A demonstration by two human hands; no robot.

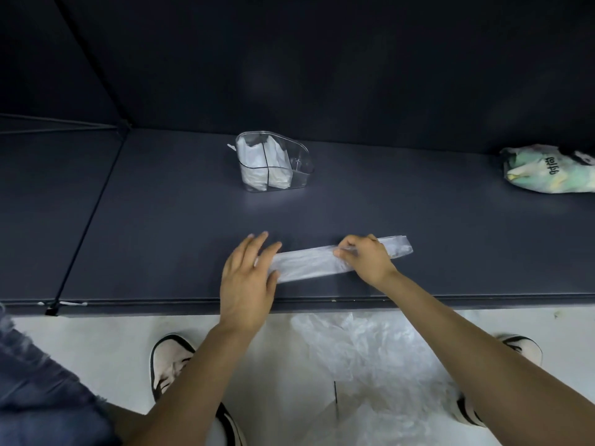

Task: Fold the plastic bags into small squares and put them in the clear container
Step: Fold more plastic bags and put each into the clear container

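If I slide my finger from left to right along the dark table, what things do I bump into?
Left hand → folded plastic strip → right hand → printed green bag. The clear container sits farther back, above the left hand and strip.

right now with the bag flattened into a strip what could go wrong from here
1. The bag strip looks slippery and springy; the left hand lies flat on only one end, so it may unfold or slide when the right hand, pinching the middle, starts folding.
2. The strip lies near the table's front edge; a slip could drop it among the loose bags on the floor.
3. The clear container already holds folded bags in two sections, so a bulky square may fit poorly.
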